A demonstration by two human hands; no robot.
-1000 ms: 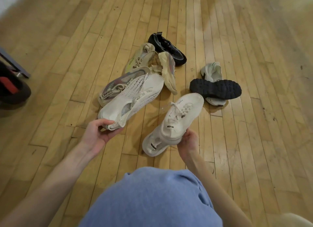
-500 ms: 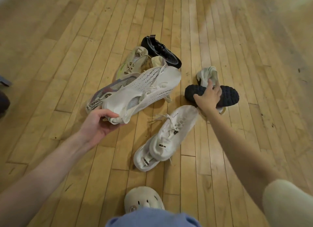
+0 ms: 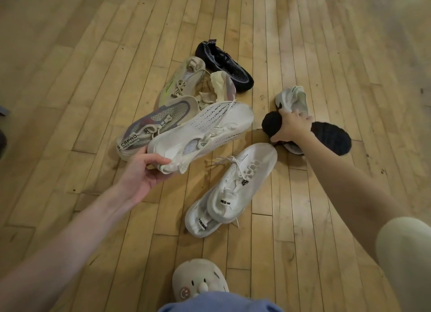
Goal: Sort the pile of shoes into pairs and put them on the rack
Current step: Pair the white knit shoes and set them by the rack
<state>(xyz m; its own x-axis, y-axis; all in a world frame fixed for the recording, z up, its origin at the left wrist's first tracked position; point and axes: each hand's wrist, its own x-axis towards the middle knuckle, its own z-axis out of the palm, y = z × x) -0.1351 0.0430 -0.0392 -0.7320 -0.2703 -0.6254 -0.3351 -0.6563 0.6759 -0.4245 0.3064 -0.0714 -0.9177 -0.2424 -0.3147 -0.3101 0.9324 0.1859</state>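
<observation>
A pile of shoes lies on the wooden floor. My left hand point(image 3: 145, 169) grips the heel of a white perforated sneaker point(image 3: 205, 132), lifted over the pile. My right hand point(image 3: 291, 127) is closed around the middle of a black-soled shoe point(image 3: 331, 137) lying sole up across a pale white-green shoe point(image 3: 293, 98). Another white laced sneaker point(image 3: 235, 188) rests on the floor between my arms. Behind are a grey "CAPRO" shoe point(image 3: 149, 130), a beige shoe with lime trim point(image 3: 184, 83), a crumpled cream shoe point(image 3: 221, 88) and a black knit shoe point(image 3: 224, 64).
My foot in a cream slipper with a smiley face point(image 3: 198, 283) stands at the bottom centre, above blue clothing point(image 3: 219, 303). A dark object point(image 3: 2, 139) pokes in at the left edge. No rack is in view.
My right hand left the near white sneaker, reached to the black-soled shoe and closed around it. My left hand raised the perforated sneaker slightly. The camera drew closer to the pile.
</observation>
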